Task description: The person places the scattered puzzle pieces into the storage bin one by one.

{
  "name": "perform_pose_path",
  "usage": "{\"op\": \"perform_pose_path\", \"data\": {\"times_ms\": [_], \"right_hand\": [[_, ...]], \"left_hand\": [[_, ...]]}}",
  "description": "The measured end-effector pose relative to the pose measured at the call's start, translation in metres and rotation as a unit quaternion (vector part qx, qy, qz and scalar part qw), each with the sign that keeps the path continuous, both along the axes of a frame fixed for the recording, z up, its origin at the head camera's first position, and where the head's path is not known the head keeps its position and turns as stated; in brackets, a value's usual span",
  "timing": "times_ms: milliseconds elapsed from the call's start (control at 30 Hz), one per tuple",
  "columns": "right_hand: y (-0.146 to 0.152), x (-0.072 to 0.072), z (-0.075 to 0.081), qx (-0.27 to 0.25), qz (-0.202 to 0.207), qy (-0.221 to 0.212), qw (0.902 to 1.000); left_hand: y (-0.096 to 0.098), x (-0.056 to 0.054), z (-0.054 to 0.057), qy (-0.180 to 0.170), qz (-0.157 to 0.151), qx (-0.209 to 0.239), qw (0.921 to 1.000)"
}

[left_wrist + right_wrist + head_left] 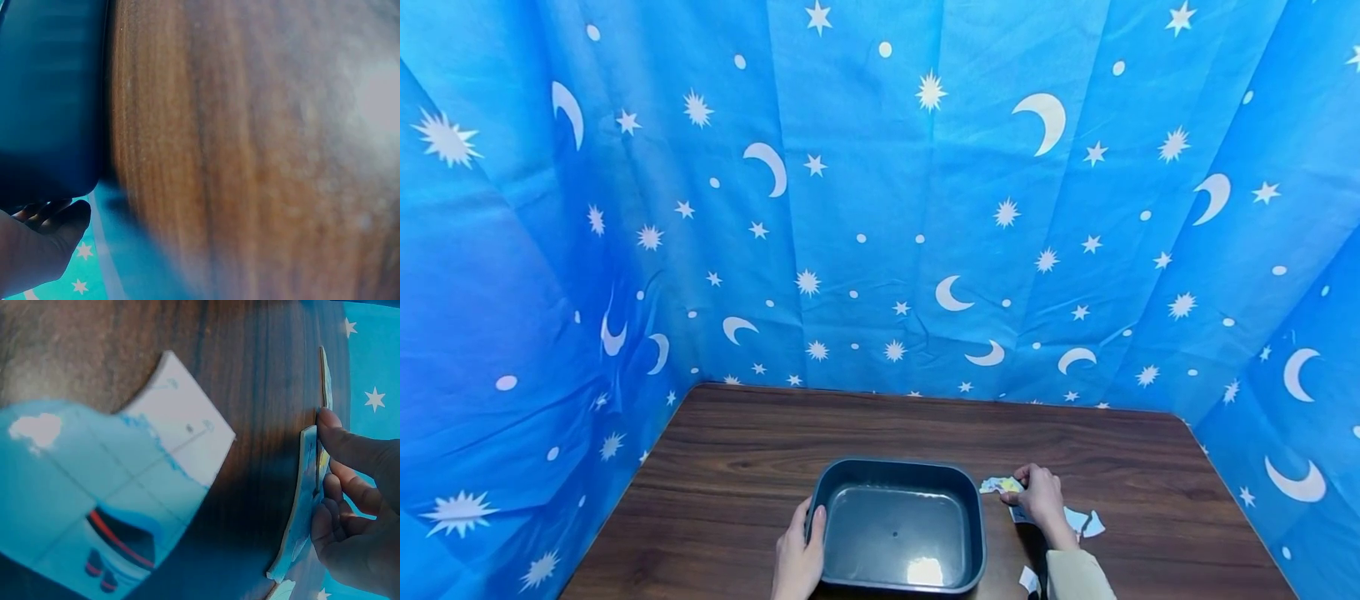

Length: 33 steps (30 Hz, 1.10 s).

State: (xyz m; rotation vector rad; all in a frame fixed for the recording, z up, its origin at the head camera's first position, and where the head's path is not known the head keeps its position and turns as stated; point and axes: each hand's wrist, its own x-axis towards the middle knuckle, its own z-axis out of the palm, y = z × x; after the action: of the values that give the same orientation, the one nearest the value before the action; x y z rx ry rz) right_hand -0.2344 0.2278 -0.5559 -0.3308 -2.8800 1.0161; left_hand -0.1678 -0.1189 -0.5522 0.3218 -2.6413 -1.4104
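Observation:
A dark grey plastic tub (897, 463) stands on the table, with nothing visible in it. My left hand (799, 552) grips its left wall, thumb at the rim and fingers outside; in the left wrist view the fingers (53, 219) curl at the tub's corner. Right of the tub, my right hand (1042, 502) pinches a flat, colourfully printed puzzle piece (996, 484) between thumb and fingers. Another bluish piece (295, 500) lies right beside those fingers in the right wrist view. Close to that camera is a light blue and white piece (134, 465) with a printed picture.
More pale pieces (1093, 525) lie behind the right wrist, and a small white one (1028, 577) is by the sleeve (1077, 575). The brown wood-grain table (865, 421) meets a blue curtain (880, 200) with stars and moons at the back and sides.

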Motion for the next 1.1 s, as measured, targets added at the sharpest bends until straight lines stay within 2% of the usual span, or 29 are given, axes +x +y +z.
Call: {"op": "perform_pose_path", "data": {"times_ms": [333,600,733,833,967,1100], "right_hand": [[0.000,-0.001,-0.001,0.008,0.006,0.008,0.9999],[-0.003,0.000,0.000,-0.004,0.007,0.016,0.9998],[-0.002,0.003,0.001,0.006,0.022,0.033,0.9992],[0.000,0.005,0.006,0.013,0.021,0.045,0.9987],[-0.001,0.004,0.017,0.000,-0.006,0.058,0.9983],[-0.007,0.002,0.035,-0.043,-0.033,0.075,0.9957]], "left_hand": [[0.000,-0.001,-0.001,0.009,0.001,-0.005,0.9999],[-0.002,0.002,-0.006,0.054,-0.006,-0.023,0.9982],[-0.002,0.002,-0.006,0.047,-0.011,-0.017,0.9987],[-0.002,0.003,-0.005,0.040,-0.013,-0.009,0.9991],[-0.002,0.002,-0.004,0.036,-0.021,0.000,0.9991],[-0.002,0.002,-0.003,0.033,-0.025,0.002,0.9991]]}}
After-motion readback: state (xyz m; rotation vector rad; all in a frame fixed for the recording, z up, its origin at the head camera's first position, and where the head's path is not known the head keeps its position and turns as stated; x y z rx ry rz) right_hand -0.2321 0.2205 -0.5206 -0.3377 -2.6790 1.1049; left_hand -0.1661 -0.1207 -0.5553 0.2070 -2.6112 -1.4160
